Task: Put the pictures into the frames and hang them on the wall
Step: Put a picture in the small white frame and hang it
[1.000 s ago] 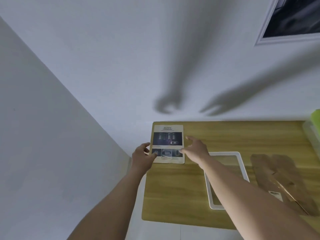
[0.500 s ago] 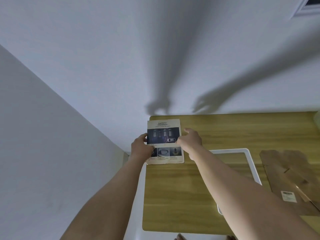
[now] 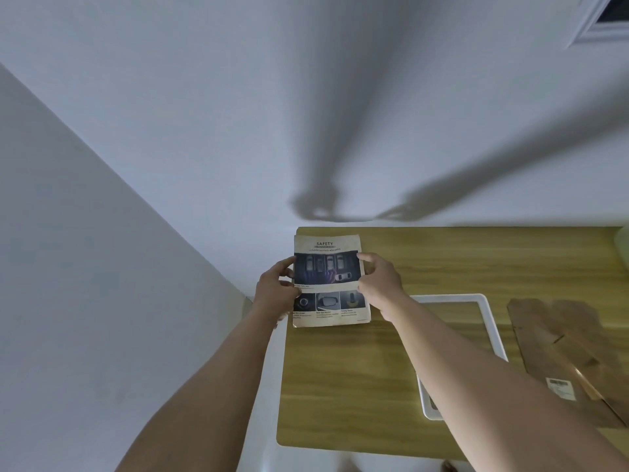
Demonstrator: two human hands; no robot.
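Observation:
A printed sheet headed "SAFETY" with car pictures [image 3: 328, 267] sits at the far left corner of the wooden table [image 3: 343, 386], seemingly atop a thin stack of sheets. My left hand [image 3: 274, 291] grips its left edge, thumb on the printed face. Its right edge is pinched by my right hand [image 3: 377, 282], thumb on top. An empty white picture frame [image 3: 485, 318] lies flat on the table to the right, partly hidden by my right forearm.
A flattened brown cardboard piece [image 3: 558, 345] with a white label lies at the table's right. The white wall [image 3: 306, 114] rises directly behind the table, and a side wall stands to the left. A white-framed picture [image 3: 602, 25] hangs at the top right.
Both hands have shifted up the sheet's sides and closed on its edges. The sheet looks slightly lifted and larger in view, and the camera has turned a little.

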